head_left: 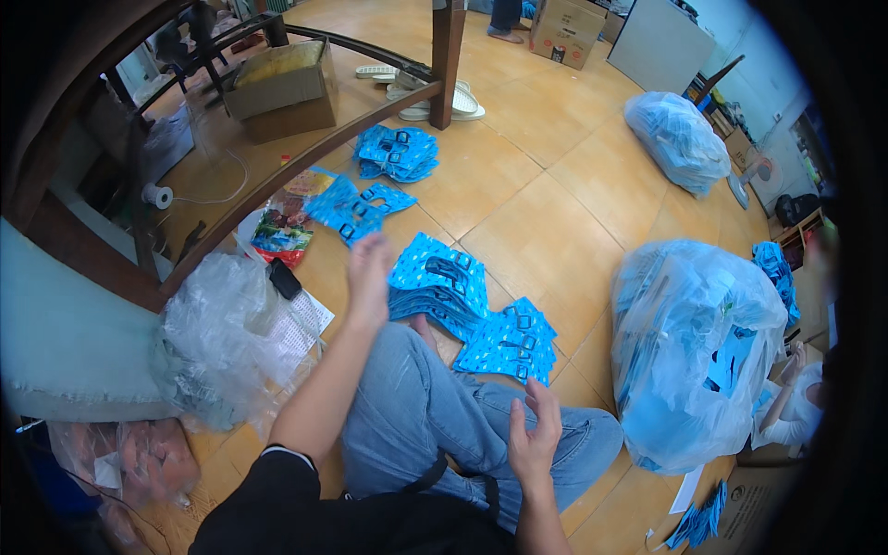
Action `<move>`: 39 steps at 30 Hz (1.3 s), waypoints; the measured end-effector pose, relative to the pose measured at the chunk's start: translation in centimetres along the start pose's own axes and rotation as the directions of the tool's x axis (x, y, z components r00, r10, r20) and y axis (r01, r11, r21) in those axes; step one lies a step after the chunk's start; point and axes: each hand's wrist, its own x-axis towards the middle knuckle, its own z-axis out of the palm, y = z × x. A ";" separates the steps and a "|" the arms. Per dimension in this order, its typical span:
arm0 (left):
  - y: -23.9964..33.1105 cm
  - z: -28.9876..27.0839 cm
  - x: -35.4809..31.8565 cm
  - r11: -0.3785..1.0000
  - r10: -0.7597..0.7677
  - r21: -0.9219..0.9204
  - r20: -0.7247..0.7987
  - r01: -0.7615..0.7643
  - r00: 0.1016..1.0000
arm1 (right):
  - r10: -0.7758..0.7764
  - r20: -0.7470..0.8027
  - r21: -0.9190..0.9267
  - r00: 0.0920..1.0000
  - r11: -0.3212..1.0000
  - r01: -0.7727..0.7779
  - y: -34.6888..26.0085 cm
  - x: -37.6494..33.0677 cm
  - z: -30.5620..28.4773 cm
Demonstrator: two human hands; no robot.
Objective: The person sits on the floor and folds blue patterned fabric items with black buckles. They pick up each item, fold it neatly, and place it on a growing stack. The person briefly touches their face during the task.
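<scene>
I sit on a tiled floor in blue jeans. My left hand [368, 273] is raised with loose fingers, holding nothing, just short of a loose heap of blue printed packets [356, 208]. My right hand [534, 435] hovers open above my right knee. Two neat stacks of the same blue packets lie in front of my legs: one stack [435, 282] near my left hand, another stack [511, 340] closest to my right hand. A further pile of blue packets [396, 153] lies farther off by a wooden post.
A large clear bag stuffed with blue packets [689, 356] stands at my right, another bag [678, 139] farther back. Crumpled clear plastic [217, 338], a colourful pouch [282, 231] and a dark phone [285, 277] lie at my left. Wooden frame with cardboard box [282, 88] beyond. A person sits at far right.
</scene>
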 end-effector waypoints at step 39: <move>-9.9 18.0 -2.9 0.946 -0.129 0.304 0.675 -0.115 0.726 | 0.255 -0.207 0.039 0.945 0.967 -0.252 11.7 16.5 -5.0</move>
